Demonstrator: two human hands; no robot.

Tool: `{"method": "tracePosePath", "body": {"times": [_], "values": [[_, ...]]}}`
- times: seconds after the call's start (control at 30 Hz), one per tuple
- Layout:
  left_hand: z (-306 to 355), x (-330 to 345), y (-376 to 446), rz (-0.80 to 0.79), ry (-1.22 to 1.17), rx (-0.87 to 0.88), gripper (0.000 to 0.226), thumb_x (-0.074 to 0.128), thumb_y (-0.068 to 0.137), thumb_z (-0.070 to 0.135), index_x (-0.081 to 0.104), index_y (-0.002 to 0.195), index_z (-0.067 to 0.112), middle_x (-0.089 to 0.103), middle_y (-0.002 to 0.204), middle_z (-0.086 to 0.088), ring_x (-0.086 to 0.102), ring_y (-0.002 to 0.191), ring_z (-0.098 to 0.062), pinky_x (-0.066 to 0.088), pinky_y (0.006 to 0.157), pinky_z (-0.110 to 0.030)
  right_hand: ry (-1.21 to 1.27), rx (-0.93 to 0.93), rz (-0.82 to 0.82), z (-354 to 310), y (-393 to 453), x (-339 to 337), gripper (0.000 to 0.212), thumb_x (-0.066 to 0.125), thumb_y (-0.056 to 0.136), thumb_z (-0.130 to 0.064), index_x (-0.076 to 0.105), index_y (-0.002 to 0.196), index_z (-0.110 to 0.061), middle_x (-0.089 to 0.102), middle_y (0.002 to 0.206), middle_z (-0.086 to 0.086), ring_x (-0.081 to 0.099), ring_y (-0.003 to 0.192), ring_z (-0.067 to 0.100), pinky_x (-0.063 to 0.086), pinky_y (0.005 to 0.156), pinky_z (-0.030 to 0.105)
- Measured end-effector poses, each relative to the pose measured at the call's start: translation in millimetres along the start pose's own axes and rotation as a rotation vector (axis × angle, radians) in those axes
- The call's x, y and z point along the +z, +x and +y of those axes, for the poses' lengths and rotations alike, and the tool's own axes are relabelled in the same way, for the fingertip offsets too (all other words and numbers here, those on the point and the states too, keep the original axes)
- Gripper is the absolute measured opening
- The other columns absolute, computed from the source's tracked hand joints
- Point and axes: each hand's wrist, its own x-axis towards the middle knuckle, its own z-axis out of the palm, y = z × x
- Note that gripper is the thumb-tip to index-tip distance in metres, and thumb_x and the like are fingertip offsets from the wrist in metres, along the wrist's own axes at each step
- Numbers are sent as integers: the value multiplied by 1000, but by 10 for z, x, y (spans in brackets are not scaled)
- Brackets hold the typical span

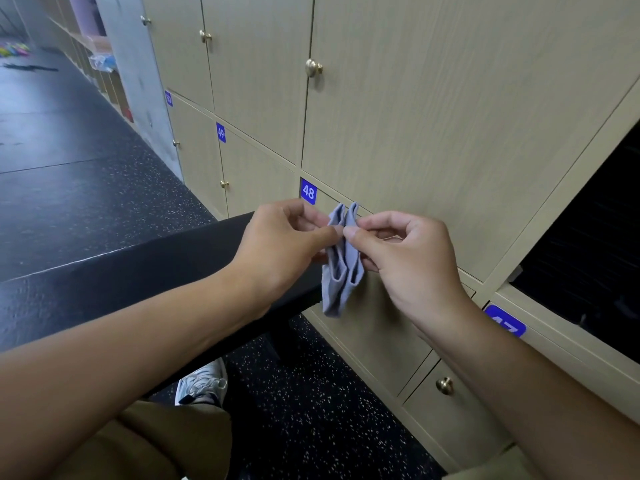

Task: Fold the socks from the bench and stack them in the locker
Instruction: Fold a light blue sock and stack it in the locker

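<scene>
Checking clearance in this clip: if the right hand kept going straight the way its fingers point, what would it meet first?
The right hand points leftward, so it would likely meet the grey socks it already pinches, then the left hand just beyond. Depth is hard to judge from one view.

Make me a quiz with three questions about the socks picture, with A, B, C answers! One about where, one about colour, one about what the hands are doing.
1. Where are the socks?
A. lying on the bench
B. held up in front of the lockers
C. on the floor

2. What colour are the socks?
A. grey
B. red
C. yellow

3. What are the two hands doing?
A. hanging with nothing in them
B. pulling a locker knob
C. both pinching the socks

Answers:
1 B: the socks hang in the air between the hands, near the number 48 label.
2 A: the cloth is pale grey.
3 C: the left hand and right hand each pinch the socks with thumb and fingers.
</scene>
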Motion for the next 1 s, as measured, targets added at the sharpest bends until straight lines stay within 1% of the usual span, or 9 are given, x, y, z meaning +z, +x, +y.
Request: {"method": "tracePosePath", "body": {"times": [0.13, 0.23, 0.3, 0.43, 0.53, 0.7, 0.8, 0.9, 1.0], "values": [[-10, 0, 14, -22, -38, 9, 13, 76, 90, 12, 72, 91, -1, 71, 84, -23, 67, 65, -13, 54, 66, -20, -10, -23, -8, -28, -13, 12, 8, 79, 88, -15, 76, 82, -20, 76, 74, 1, 76, 73, 19, 63, 76, 42], [-14, -3, 19, -97, -115, -3, 20, 63, 100, 13, 72, 88, 1, 73, 81, -12, 66, 68, -15, 58, 75, -26, 5, -15, -22, -61, -30, 10, 15, 70, 95, -16, 76, 81, -19, 77, 75, 2, 76, 74, 22, 63, 80, 49], [2, -7, 10, -140, -184, -18, 28, 54, 105, 16, 73, 96, -3, 75, 89, -16, 68, 78, -22, 59, 81, -30, 36, 9, -34, -84, -34, -3, 14, 70, 95, -20, 77, 83, -17, 77, 74, 0, 75, 73, 19, 62, 84, 50], [62, -31, -2, -214, -262, -62, 50, 39, 110, 33, 75, 103, -2, 76, 102, -21, 71, 89, -29, 59, 91, -38, 1, 18, -46, -83, -15, -77, 20, 84, 83, -29, 74, 96, -18, 74, 85, -9, 70, 78, 6, 57, 78, 28], [89, 8, -23, -279, -225, -46, 60, 32, 110, 39, 76, 105, -2, 76, 103, -22, 71, 94, -32, 57, 94, -41, -41, 23, -41, -81, -11, -140, 22, 85, 82, -17, 73, 100, -17, 74, 94, -8, 69, 82, 8, 54, 77, 24], [125, 58, 35, -163, -7, 210, 38, 50, 105, 32, 76, 97, 6, 77, 96, -12, 70, 88, -27, 56, 91, -47, -35, -6, -30, -100, -52, -331, 21, 77, 87, -6, 70, 94, -24, 74, 92, -8, 70, 83, 9, 55, 80, 24], [187, 67, 98, -126, 142, 343, 11, 64, 99, 28, 70, 106, 23, 72, 100, 9, 64, 87, -10, 53, 84, -34, -18, -9, -77, -144, -107, -518, 21, 76, 89, -6, 70, 94, -25, 76, 92, -5, 70, 80, 8, 54, 76, 21], [237, 129, 131, -208, 214, 363, 36, 70, 89, 50, 61, 120, 36, 66, 115, 14, 62, 99, -5, 49, 92, -29, 15, 1, -110, -228, -186, -715, 21, 75, 89, -5, 71, 97, -23, 75, 90, -4, 68, 77, 5, 52, 73, 16], [287, 244, 68, -453, 229, 288, 53, 65, 78, 66, 67, 115, 28, 71, 109, 4, 65, 96, -8, 50, 83, -25, 34, 24, -117, -328, -297, -904, 19, 74, 90, -3, 71, 102, -17, 76, 93, 5, 69, 79, 5, 53, 71, 15]]}}
